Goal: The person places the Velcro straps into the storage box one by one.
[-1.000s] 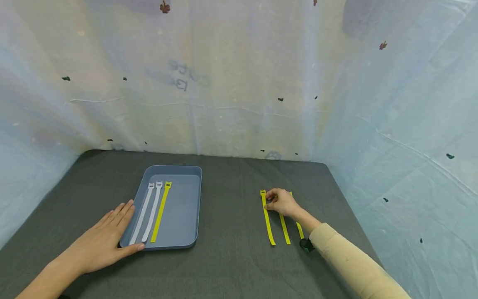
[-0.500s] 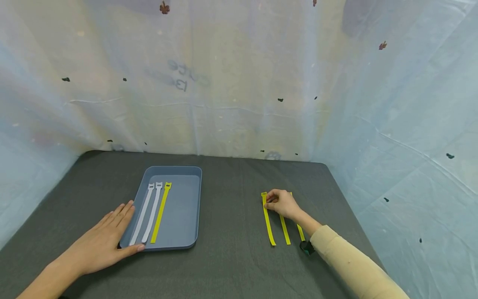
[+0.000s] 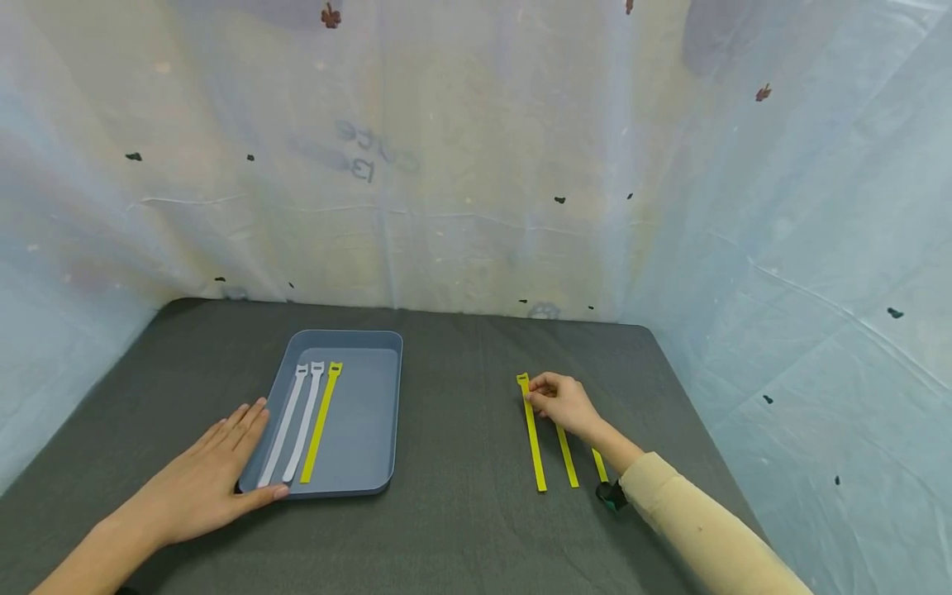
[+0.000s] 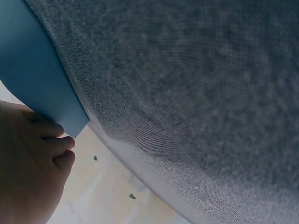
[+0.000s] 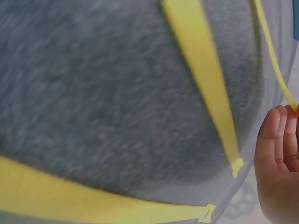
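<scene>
My right hand (image 3: 567, 406) pinches a yellow hook-and-loop cable tie (image 3: 535, 450) just below its slotted head, which tilts up off the cloth. In the right wrist view that tie (image 5: 274, 60) runs down to the fingertips at the right edge. Beside it lie two more yellow ties, a middle one (image 3: 568, 459) and a right one (image 3: 600, 467), partly hidden by the hand and arm. My left hand (image 3: 204, 487) lies with straight fingers along the left rim of a blue-grey tray (image 3: 375, 430). Inside are two white ties (image 3: 306, 426) and one yellow tie (image 3: 321, 423), side by side.
Dark grey cloth (image 3: 454, 463) covers the table, with a strip of it between tray and loose ties. Pale sheeting (image 3: 461, 165) hangs behind and to the right. A dark band (image 3: 611, 494) sits at the right wrist.
The right hand's yellow tie has lifted slightly at its head and straightened, its head now a little farther from me. The left hand and the tray stay put.
</scene>
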The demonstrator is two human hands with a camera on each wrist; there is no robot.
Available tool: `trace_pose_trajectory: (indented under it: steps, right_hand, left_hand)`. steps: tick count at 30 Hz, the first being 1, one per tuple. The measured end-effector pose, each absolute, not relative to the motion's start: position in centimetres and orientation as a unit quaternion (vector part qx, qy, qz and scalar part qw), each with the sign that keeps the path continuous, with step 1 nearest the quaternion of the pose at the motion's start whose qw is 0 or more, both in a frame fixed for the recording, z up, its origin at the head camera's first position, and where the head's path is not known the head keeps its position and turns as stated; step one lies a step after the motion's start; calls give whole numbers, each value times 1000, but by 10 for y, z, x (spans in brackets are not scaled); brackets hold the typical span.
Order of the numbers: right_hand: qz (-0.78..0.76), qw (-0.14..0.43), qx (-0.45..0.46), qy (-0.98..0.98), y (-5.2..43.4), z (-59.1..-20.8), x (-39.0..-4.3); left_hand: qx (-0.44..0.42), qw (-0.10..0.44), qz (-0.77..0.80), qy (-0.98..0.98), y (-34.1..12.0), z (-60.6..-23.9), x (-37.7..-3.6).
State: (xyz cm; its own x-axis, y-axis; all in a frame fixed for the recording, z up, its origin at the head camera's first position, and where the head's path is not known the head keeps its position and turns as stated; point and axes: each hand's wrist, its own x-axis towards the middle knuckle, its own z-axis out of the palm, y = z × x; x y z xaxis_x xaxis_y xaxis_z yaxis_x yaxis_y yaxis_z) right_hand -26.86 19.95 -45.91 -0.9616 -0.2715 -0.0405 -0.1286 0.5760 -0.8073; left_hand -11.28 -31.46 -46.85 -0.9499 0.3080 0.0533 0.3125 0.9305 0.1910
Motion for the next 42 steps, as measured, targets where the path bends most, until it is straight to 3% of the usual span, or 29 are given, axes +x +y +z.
trace_pose_trajectory:
  steps: [42]
  right_hand:
    - [-615, 110, -130, 770, 119, -428, -270]
  left_hand:
    - [-168, 28, -93, -981, -316, -472, -111]
